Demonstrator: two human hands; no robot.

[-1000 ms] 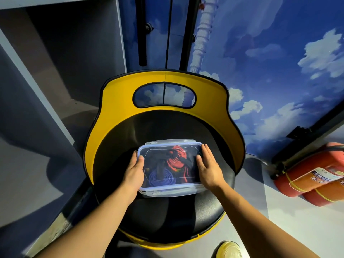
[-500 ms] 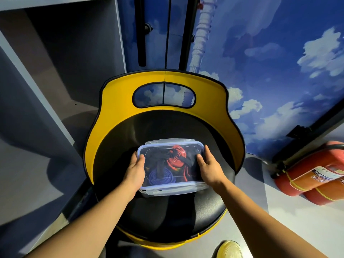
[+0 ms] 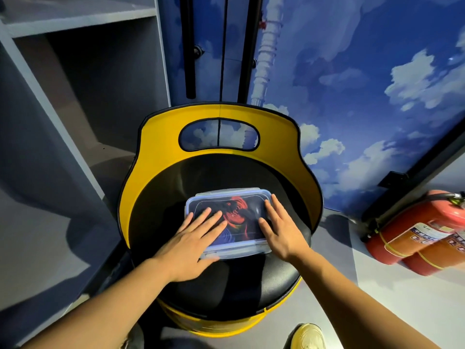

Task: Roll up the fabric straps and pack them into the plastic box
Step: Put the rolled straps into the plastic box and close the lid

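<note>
— Status of the plastic box (image 3: 227, 222)?

— Lidded, at the centre of the black seat (image 3: 251, 280); rolled fabric straps (image 3: 235, 215) show through the lid.

— Hands?

— Half a second ago both clasped its short sides. Now the left hand (image 3: 193, 244) lies flat on the lid, fingers straight; the right hand (image 3: 281, 230) rests, released, along the right edge.

— Finding?

— Lid being pressed shut, I judge. Packing looks nearly complete.

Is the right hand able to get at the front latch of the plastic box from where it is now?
Probably yes. The right hand lies flat on the lid's right edge, and the front latch of the plastic box sits just beside its wrist, uncovered there, though the left hand overlaps its other end.
</note>
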